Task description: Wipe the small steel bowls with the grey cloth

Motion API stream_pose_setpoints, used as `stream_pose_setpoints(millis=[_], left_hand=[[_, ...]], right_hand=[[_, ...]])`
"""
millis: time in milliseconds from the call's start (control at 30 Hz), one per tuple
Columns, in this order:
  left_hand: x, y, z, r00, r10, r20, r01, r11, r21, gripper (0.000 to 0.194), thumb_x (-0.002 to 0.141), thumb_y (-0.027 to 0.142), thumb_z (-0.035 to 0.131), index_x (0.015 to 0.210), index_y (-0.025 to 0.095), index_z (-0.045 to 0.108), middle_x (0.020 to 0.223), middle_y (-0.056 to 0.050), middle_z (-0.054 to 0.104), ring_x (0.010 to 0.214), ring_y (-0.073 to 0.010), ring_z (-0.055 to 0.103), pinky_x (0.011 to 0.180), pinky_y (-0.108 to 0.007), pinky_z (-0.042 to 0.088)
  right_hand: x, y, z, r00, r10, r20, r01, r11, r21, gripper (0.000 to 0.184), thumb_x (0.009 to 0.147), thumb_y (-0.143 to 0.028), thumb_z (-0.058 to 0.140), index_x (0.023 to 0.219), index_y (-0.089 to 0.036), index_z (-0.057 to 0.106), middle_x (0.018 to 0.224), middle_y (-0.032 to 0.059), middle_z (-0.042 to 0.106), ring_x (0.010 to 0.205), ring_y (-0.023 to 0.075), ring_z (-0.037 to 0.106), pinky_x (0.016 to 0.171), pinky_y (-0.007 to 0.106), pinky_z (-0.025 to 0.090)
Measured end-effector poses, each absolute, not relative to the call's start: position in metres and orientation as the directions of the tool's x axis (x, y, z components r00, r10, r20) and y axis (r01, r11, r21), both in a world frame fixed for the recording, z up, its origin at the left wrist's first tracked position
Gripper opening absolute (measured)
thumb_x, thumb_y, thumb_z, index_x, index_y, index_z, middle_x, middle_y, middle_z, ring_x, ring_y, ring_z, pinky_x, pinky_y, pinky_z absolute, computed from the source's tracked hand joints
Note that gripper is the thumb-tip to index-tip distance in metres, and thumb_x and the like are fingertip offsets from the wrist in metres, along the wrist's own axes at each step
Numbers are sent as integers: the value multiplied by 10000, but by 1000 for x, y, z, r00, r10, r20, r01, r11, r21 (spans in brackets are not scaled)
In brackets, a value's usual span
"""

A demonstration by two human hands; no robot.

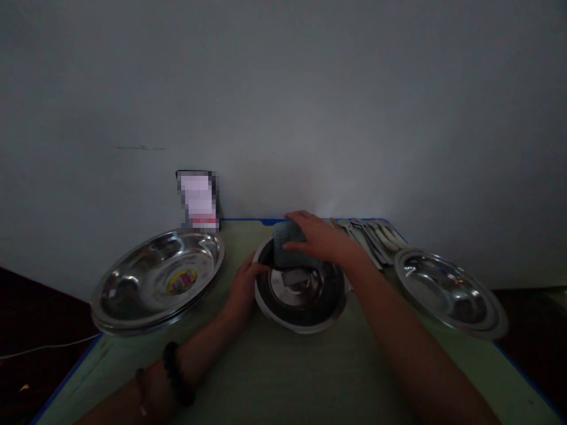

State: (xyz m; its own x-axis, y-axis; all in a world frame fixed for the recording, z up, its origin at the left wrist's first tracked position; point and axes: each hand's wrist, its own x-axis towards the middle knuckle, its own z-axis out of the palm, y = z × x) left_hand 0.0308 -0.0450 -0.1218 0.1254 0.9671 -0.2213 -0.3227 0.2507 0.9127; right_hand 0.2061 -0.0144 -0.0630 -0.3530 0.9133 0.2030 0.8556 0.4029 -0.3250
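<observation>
A shiny metal bowl (301,321) sits in the middle of the table in front of me. My left hand (243,289) grips its left rim, thumb over the edge and fingers mostly hidden outside. In my right hand (316,239) is a grey-green cloth (283,248), pinched between thumb and fingers at the far inner side of the bowl. The cloth seems folded into a pad; whether it touches the metal I cannot tell.
Stacked large metal basins (133,289), the top one with a coloured sticker, stand at left. At right is a metal dish (452,292). Several pieces of cutlery (372,239) lie behind it. A phone (199,200) leans on the wall (283,106) behind the green table (274,378).
</observation>
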Motion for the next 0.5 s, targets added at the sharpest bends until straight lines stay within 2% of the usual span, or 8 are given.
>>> stream_pose_setpoints(millis=[100,233,333,433,500], left_hand=[[27,-49,-125,138,975,-176,-243,206,948,465,604,135,589,1050,184,710,743,1,727,608,-161,623,530,-227,463],[27,-61,-102,118,979,-164,-207,186,960,494,575,94,561,1029,191,727,697,3,703,542,-133,571,460,-202,419],[31,-72,-64,90,991,-102,-310,125,942,645,507,43,521,1095,234,705,766,9,717,635,-161,623,506,-209,452],[32,-76,-24,66,997,42,-325,-19,946,605,504,30,506,1029,225,736,803,2,721,746,-201,659,532,-218,467],[29,-72,-5,57,988,143,-315,-118,942,568,526,6,513,994,227,746,886,4,732,854,-225,672,634,-253,516]], right_hand=[[199,-9,-75,-381,918,106,886,396,-240,501,742,-229,692,1217,-136,563,1247,155,624,1145,283,585,932,370,449],[200,-9,-70,-346,921,177,896,381,-229,262,784,-304,653,1021,-196,629,1006,107,709,955,263,649,776,331,450],[203,-13,-55,-303,867,395,857,429,-285,207,815,-389,621,915,-209,607,877,57,706,804,210,638,683,286,414],[202,-20,-40,-141,741,656,807,470,-358,234,813,-426,624,891,-208,591,854,37,691,761,183,616,676,274,404],[202,-24,-31,13,672,741,789,448,-421,256,798,-445,638,889,-209,599,821,29,683,742,181,608,670,275,409]])
